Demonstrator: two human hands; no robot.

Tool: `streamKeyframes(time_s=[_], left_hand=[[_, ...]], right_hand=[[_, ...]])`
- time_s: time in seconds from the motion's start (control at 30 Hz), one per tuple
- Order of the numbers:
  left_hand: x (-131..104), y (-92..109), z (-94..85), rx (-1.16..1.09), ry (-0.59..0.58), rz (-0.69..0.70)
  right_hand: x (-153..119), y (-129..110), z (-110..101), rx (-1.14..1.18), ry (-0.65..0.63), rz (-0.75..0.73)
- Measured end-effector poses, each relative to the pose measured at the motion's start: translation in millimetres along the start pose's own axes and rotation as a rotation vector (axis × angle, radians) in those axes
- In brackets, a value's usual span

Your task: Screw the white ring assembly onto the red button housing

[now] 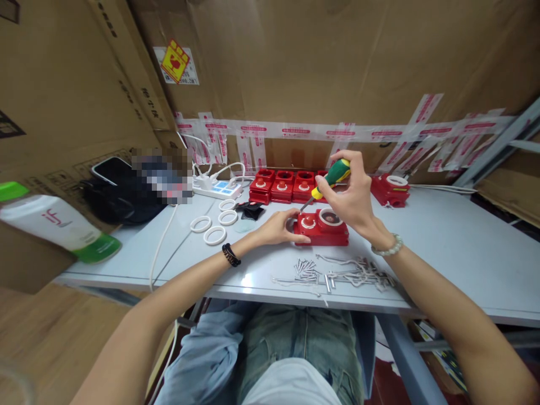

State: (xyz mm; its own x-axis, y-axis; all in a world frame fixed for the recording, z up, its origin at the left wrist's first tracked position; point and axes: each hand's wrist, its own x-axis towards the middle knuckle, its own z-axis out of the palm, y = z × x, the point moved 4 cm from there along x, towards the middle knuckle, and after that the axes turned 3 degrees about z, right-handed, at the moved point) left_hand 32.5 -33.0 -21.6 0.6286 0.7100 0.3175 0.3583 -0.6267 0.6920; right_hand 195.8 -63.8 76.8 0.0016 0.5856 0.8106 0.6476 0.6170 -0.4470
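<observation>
On the table in front of me lies a red plastic box with a white ring round a dark opening and a smaller red knob. My left hand grips its left end between thumb and fingers. A green and yellow screwdriver is in my right hand, its handle held by the fingers. The shaft slants down to the left, with the tip at the box's upper left corner, close to my left fingertips. Whether a screw sits under the tip is too small to tell. Several screws lie nearer me.
Behind stands a row of similar red boxes; another red box is at the right. White rings, a power strip, a black bag and a bottle are leftward. Thin metal chains lie near the front edge.
</observation>
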Motion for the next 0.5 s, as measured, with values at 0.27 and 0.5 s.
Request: streamKeyframes(time_s=[0.27,0.5], left_hand=[[0.8,-1.7,0.7,0.014,-0.004,-0.003],[0.7,-0.4,0.1,0.016,-0.002,0.007]], right_hand=[[0.1,1.1,4.1,-0.024,-0.036,0.013],[4.6,-0.2,7.5,-0.016,-0.052,0.016]])
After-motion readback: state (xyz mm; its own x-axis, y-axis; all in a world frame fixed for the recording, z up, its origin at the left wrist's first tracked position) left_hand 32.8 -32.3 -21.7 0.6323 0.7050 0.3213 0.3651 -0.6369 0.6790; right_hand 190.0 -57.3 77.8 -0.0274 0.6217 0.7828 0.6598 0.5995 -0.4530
